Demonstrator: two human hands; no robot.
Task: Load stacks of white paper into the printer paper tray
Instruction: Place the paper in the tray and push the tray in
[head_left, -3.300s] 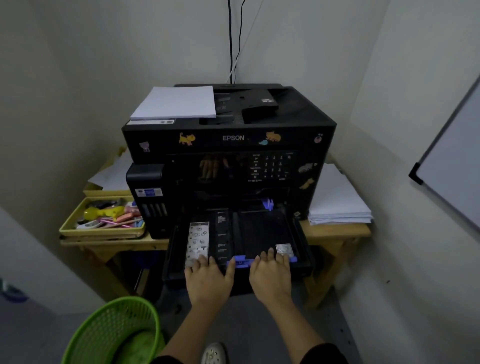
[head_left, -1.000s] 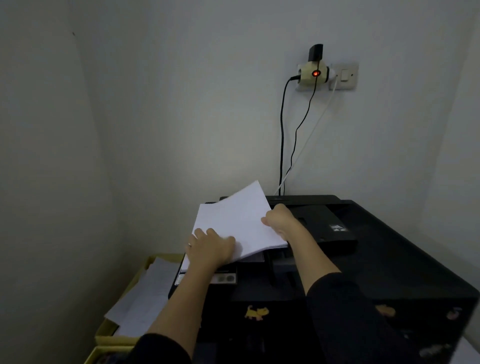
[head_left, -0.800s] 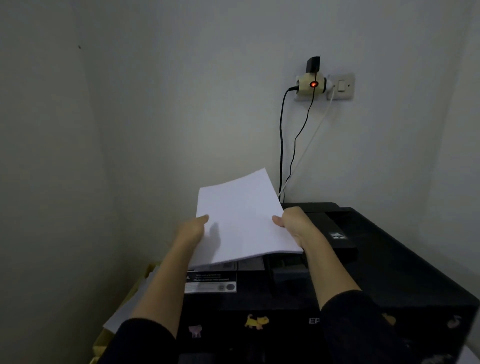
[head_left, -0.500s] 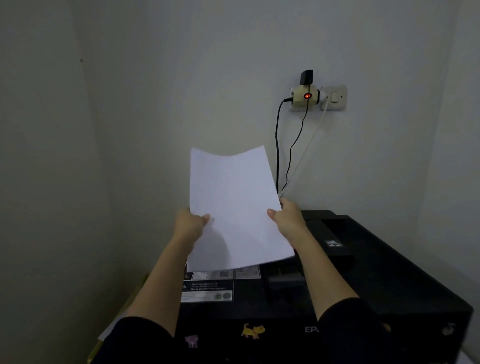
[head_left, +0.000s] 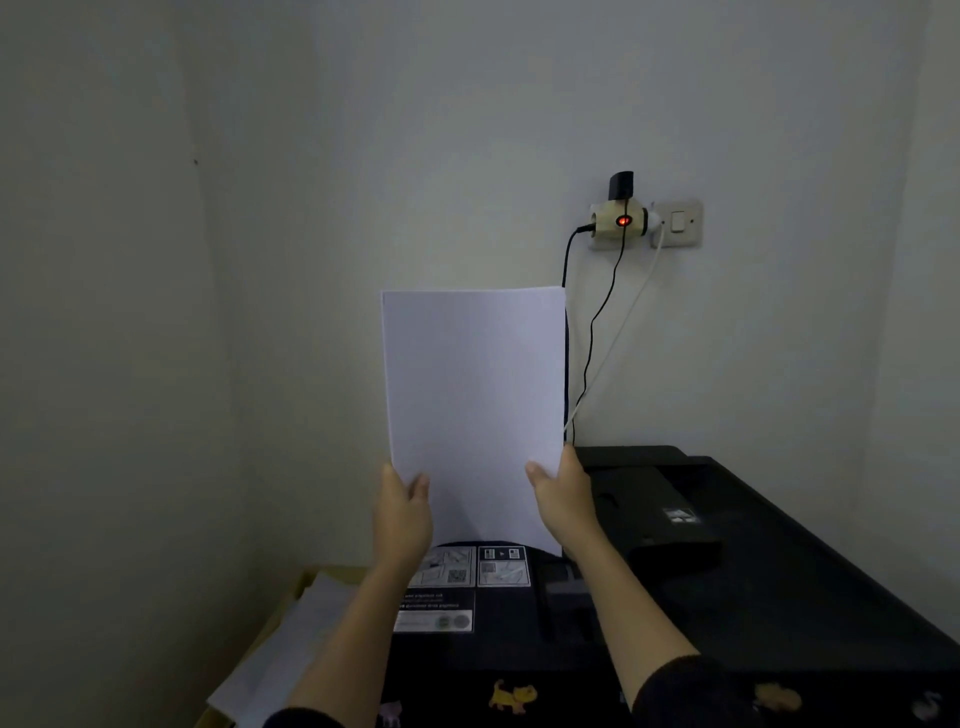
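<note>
A thin stack of white paper stands upright in the air above the black printer. My left hand grips its lower left edge and my right hand grips its lower right edge, thumbs on the near face. The printer's top, with white instruction labels, lies just below the sheets. The paper tray is out of view below the frame.
Behind the paper, a wall socket with an adapter and a red light feeds black and white cables down to the printer. Loose white sheets lie in a yellow tray at the lower left. Walls stand close on the left and right.
Both hands lifted the paper stack off the printer top and tipped it from flat to upright. The camera view has tilted up from the open tray to the wall.
</note>
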